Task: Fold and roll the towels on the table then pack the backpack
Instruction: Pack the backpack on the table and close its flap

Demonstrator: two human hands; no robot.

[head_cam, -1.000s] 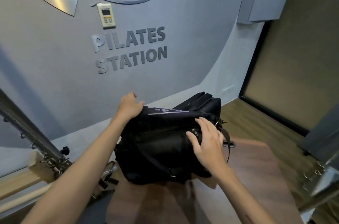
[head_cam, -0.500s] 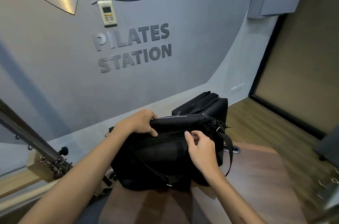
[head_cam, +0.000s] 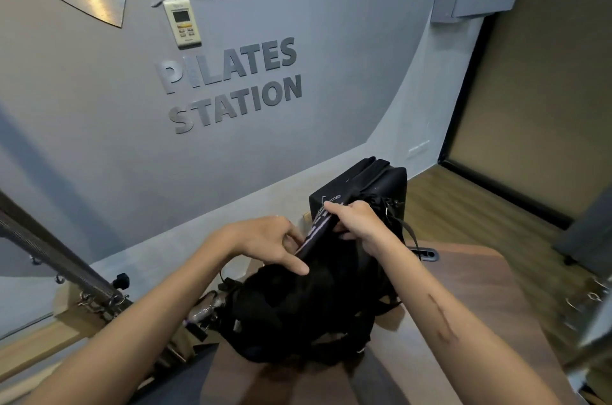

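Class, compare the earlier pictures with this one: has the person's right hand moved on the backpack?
Yes. The right hand has climbed from the backpack's front to its top edge, nearer the black case behind.
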